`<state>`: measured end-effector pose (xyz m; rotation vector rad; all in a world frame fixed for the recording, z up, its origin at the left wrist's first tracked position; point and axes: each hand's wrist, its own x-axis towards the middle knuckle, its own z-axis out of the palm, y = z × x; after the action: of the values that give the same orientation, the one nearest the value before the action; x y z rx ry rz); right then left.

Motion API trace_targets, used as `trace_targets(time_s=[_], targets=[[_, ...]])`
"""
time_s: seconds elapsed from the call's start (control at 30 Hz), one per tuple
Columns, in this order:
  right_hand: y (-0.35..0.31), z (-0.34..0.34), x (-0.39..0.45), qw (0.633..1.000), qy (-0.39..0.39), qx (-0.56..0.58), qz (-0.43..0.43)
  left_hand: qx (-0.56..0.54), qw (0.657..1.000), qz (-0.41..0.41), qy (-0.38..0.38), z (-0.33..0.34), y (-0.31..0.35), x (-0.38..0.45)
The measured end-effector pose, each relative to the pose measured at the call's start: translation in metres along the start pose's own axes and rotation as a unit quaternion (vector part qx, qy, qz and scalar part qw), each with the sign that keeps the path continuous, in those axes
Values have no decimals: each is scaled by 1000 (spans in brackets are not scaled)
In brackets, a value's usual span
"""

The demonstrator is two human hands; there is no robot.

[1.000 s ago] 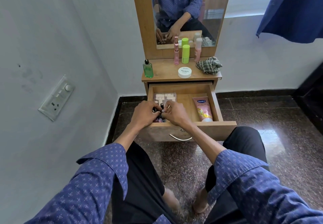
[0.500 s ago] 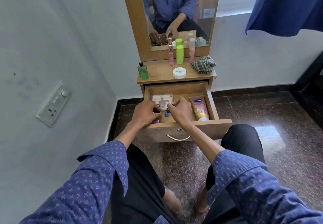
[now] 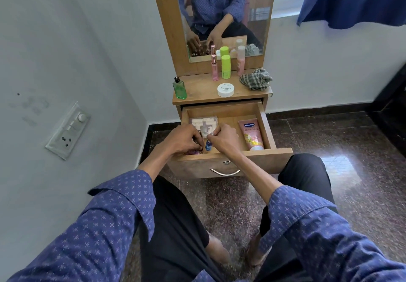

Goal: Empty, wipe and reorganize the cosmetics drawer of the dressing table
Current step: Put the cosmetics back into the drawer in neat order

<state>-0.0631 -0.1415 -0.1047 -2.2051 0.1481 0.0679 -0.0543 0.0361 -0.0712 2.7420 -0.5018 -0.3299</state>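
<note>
Both hands are down in the front left corner of the open drawer (image 3: 272, 127), close together but not touching. The left hand (image 3: 183, 138) has its fingers curled over a cluster of small bottles (image 3: 194, 151), gripping them; just what they are is hidden under the knuckles. The right hand (image 3: 224, 138) is curled too, its fingertips pinching the top of a small blue bottle (image 3: 208, 146) that stands between the two hands.

Behind the hands a clear case (image 3: 204, 123) lies flat on the drawer floor. A pink tube (image 3: 252, 135) lies along the right side, cap toward the front.

On the tabletop (image 3: 202, 92) above stand a green bottle (image 3: 179, 89) at the left, a white jar (image 3: 225, 90) near the middle, and a pink spray (image 3: 214, 67), a lime stick (image 3: 225, 66) and a pale pink bottle (image 3: 241, 60) in a row against the mirror (image 3: 252, 18). A checked cloth (image 3: 256, 79) is bunched at the right.

A switch plate (image 3: 68, 131) is on the left wall, a blue curtain (image 3: 351, 0) hangs upper right, and the floor (image 3: 329, 138) is dark and polished.
</note>
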Motion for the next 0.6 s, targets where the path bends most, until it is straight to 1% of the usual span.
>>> trace_targets(time_s=[0.23,0.43,0.53,0.6], targets=[[-1,0,-1,1000,10,11,-7,81,993,43,-73,-8,12,9],[-1,-4,-5,999,11,30,-17,124,981,20,-148,-11,28,12],[-2,-7,-7,1000,-5,24,-17,152,978,11,-140,-9,35,10],[-2,-6,-3,999,-40,6,-1,164,979,8,-123,-7,31,10]])
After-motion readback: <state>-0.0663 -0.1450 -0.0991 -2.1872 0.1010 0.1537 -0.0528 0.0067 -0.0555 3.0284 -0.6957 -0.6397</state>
